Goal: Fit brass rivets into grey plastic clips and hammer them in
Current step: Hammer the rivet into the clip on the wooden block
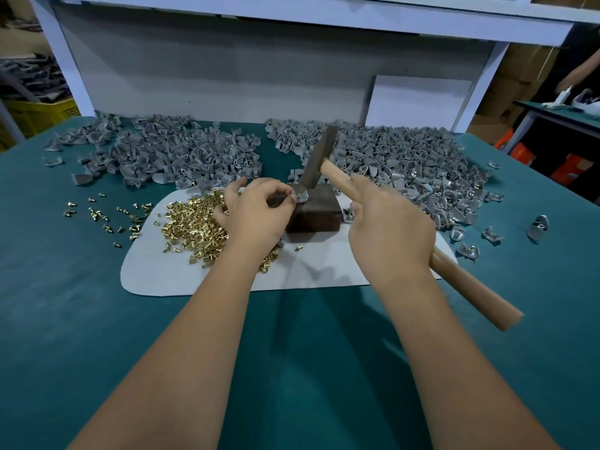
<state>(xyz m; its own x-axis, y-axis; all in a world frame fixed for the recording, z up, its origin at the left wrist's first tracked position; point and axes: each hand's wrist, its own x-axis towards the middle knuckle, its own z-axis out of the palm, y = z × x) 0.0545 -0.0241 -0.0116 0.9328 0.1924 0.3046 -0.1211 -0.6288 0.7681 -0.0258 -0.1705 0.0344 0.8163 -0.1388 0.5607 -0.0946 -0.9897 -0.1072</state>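
My left hand (256, 211) pinches a grey plastic clip (302, 197) with a brass rivet in it, holding it on top of a dark metal block (316, 216). My right hand (388, 222) grips the wooden handle of a hammer (319, 157), whose dark head is raised just above and behind the block. A heap of loose brass rivets (191, 222) lies on a white mat (168, 271) under my left hand. Behind the mat lie two big piles of grey clips, one at the left (168, 151) and one at the right (415, 164).
Scattered rivets (100, 216) lie on the green table (292, 352) left of the mat. Single clips (539, 226) lie at the right edge. A grey back panel (227, 69) and white shelf frame close the rear. Another person stands at a far bench (571, 76) on the right.
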